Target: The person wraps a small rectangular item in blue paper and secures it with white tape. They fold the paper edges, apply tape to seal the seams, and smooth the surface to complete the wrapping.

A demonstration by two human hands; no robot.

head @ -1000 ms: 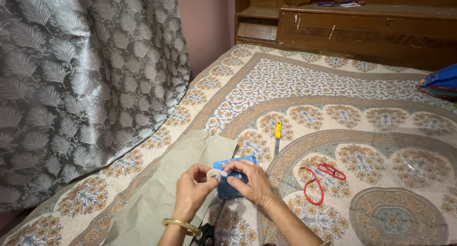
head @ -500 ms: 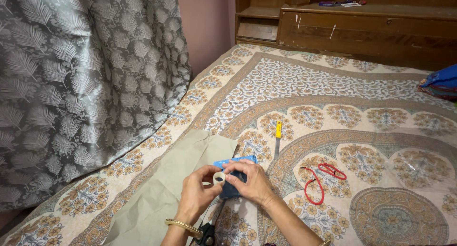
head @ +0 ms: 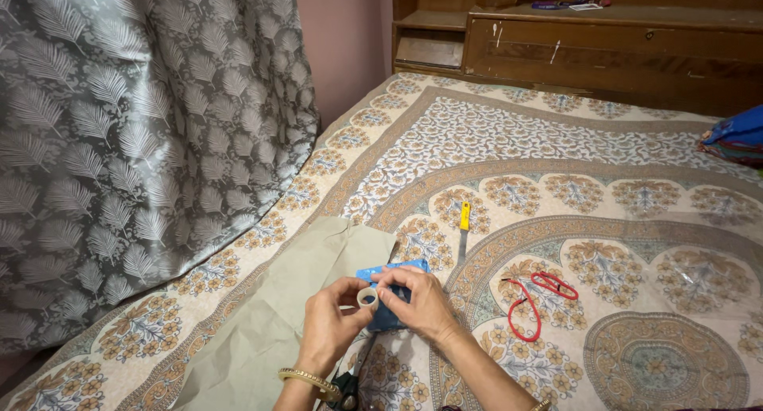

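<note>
Both my hands meet low over the near edge of the bed, closed together on a small roll of clear tape [head: 366, 298]. My left hand [head: 327, 330] pinches the roll from the left side, a gold bangle [head: 308, 381] round its wrist, and my right hand [head: 424, 306] grips it from the right with thumb and fingers curled over its rim. Under my wrists, right at the near edge, lie dark-handled scissors [head: 346, 391], mostly hidden. Directly beneath the roll sits a blue patterned piece [head: 387, 317], which I cannot make out fully behind my fingers. It rests partly on a sheet of olive-grey cloth [head: 278, 316] that runs along the bed's left side toward the near left corner. To the right of my right hand lies a loop of red cord [head: 531, 304] on the printed bedsheet [head: 604, 188]. Just beyond the blue piece lies a yellow-handled blade [head: 463, 228], pointing toward me. Left of the bed hangs a grey curtain with a leaf pattern [head: 135, 141]. At the far end stands a wooden headboard with shelves [head: 604, 49], and something blue [head: 739, 133] sits at the far right edge.
</note>
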